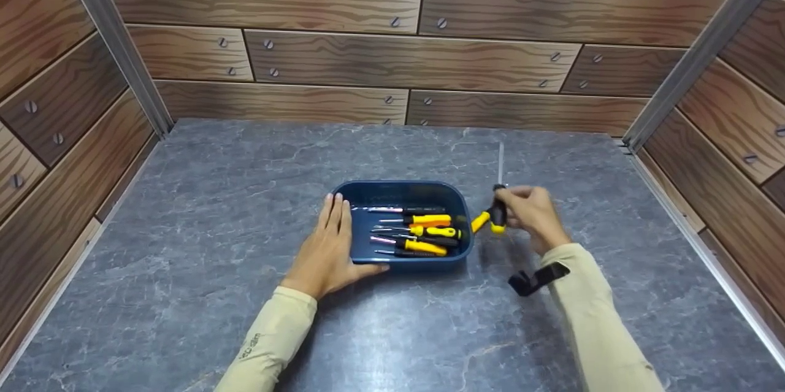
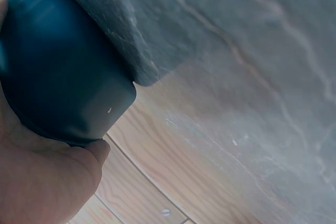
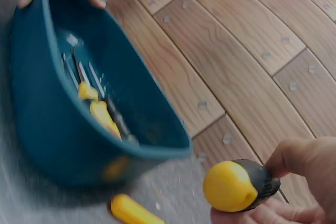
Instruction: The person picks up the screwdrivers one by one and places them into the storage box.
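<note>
My left hand [image 1: 325, 251] rests at the left end of a dark blue bin [image 1: 408, 264], its straight fingers along the left rim and its thumb along the front wall. Inside the bin lie several screwdrivers [image 1: 429, 249] with yellow, orange and black handles. To the right of the bin, my right hand [image 1: 536, 214] holds a screwdriver [image 3: 231, 184] by its black handle with a yellow end. Its shaft points toward the back wall. Between this hand and the bin, a yellow handle [image 3: 134, 211] lies on the table outside the bin; the rest of it is hidden.
A grey marble-patterned tabletop [image 1: 202, 208] lies under everything. Wood-patterned panels [image 1: 331, 61] stand at the back and both sides, with metal posts [image 1: 113, 42] at the corners. A black strap [image 1: 538, 278] hangs at the right wrist.
</note>
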`<state>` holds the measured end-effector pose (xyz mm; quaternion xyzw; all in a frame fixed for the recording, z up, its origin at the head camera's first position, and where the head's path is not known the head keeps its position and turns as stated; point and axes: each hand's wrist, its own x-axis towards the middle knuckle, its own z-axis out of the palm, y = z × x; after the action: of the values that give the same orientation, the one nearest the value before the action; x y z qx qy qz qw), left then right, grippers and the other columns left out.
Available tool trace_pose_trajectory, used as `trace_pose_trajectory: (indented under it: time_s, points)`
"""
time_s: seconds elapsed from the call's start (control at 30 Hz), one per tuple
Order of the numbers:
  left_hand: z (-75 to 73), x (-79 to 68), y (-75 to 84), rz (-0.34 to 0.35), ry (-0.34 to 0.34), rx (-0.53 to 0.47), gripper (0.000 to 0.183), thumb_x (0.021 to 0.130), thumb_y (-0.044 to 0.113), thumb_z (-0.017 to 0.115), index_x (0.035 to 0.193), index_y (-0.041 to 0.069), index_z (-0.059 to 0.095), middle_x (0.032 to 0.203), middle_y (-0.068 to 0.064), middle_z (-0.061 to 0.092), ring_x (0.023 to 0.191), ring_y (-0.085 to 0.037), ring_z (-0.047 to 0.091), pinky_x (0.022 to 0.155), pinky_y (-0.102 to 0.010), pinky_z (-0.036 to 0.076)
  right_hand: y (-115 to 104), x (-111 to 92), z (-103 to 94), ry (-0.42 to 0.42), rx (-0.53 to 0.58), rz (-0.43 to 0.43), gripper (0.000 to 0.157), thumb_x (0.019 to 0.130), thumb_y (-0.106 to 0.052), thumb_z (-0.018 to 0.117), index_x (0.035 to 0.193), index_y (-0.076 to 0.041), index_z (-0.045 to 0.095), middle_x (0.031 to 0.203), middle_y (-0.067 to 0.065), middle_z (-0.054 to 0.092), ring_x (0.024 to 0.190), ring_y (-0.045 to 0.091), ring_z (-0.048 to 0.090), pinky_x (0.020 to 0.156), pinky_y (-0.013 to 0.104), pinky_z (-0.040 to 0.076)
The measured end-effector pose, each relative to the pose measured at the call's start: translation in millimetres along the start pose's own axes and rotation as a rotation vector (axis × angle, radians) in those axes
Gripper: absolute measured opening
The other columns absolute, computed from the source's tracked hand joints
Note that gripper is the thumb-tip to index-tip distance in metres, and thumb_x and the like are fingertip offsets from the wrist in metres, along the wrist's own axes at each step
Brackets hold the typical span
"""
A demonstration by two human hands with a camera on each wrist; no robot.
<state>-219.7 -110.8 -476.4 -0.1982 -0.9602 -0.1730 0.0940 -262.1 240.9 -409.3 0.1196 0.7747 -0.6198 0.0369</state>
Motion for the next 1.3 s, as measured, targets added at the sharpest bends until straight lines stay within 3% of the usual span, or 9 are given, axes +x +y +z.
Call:
trace_pose_trajectory:
  time_s: [0.17, 0.33, 0.47, 0.57, 0.73, 0.87, 1.3]
  points:
    - [-0.5, 0.3, -0.1, 0.011, 0.007, 0.0, 0.131, 0.074, 0.082, 0.066, 0.155, -0.012, 0.023, 0.163, -0.031, 0.017, 0.152, -0.043, 0.012, 0.119, -0.049, 0.028, -10, 4, 22.9, -0.002, -0.071, -0.174, 0.04, 0.096, -0.014, 0.068, 0.124, 0.013, 0.06, 0.094, 0.004, 0.069, 0.076, 0.005, 0.063, 0.069, 0.019, 0.055]
    - [-1.2, 0.3, 0.7, 0.006, -0.003, -0.002, 0.132, 0.074, 0.082, 0.066, 0.155, -0.012, 0.022, 0.163, -0.031, 0.016, 0.152, -0.042, 0.011, 0.119, -0.049, 0.028, -13, 10, 48.4, 0.023, -0.242, -0.446, 0.027, 0.093, -0.008, 0.073, 0.114, 0.009, 0.071, 0.098, 0.018, 0.072, 0.084, 0.018, 0.066, 0.073, 0.019, 0.052]
    - [-0.8, 0.8, 0.9, 0.0, -0.011, 0.0, 0.132, 0.074, 0.083, 0.065, 0.155, -0.012, 0.022, 0.163, -0.03, 0.015, 0.153, -0.042, 0.011, 0.118, -0.049, 0.029, -13, 14, 68.6, -0.001, -0.374, -0.661, 0.022, 0.089, -0.001, 0.075, 0.11, 0.008, 0.074, 0.099, 0.02, 0.074, 0.088, 0.03, 0.069, 0.08, 0.031, 0.056]
    - [-0.3, 1.9, 1.2, 0.0, -0.007, -0.002, 0.132, 0.074, 0.083, 0.065, 0.155, -0.012, 0.022, 0.163, -0.03, 0.016, 0.152, -0.042, 0.012, 0.117, -0.049, 0.031, -10, 15, 80.8, -0.051, -0.518, -0.755, 0.022, 0.089, -0.001, 0.074, 0.11, 0.007, 0.074, 0.103, 0.02, 0.073, 0.095, 0.034, 0.069, 0.087, 0.043, 0.056]
    - [0.6, 3.1, 1.6, 0.004, -0.007, -0.006, 0.132, 0.074, 0.083, 0.064, 0.155, -0.012, 0.022, 0.163, -0.031, 0.016, 0.152, -0.042, 0.012, 0.118, -0.049, 0.03, -2, 17, 93.3, -0.18, -0.804, -0.814, 0.023, 0.093, -0.004, 0.071, 0.114, 0.004, 0.073, 0.107, 0.016, 0.07, 0.101, 0.035, 0.066, 0.092, 0.049, 0.054]
    - [0.6, 2.8, 1.6, 0.004, -0.01, -0.003, 0.132, 0.074, 0.083, 0.065, 0.155, -0.012, 0.021, 0.163, -0.03, 0.016, 0.153, -0.041, 0.011, 0.119, -0.047, 0.029, 5, 19, 98.6, -0.237, -0.954, -0.831, 0.022, 0.094, -0.005, 0.07, 0.115, 0.002, 0.074, 0.107, 0.013, 0.069, 0.101, 0.034, 0.065, 0.091, 0.048, 0.054]
    - [1.2, 1.7, -2.1, -0.01, -0.015, 0.025, 0.132, 0.074, 0.086, 0.061, 0.156, -0.011, 0.021, 0.164, -0.028, 0.015, 0.153, -0.039, 0.011, 0.12, -0.045, 0.026, 12, 24, 109.1, -0.246, -1.128, -0.871, 0.021, 0.093, -0.004, 0.071, 0.113, -0.002, 0.077, 0.101, 0.008, 0.07, 0.092, 0.03, 0.064, 0.079, 0.046, 0.057]
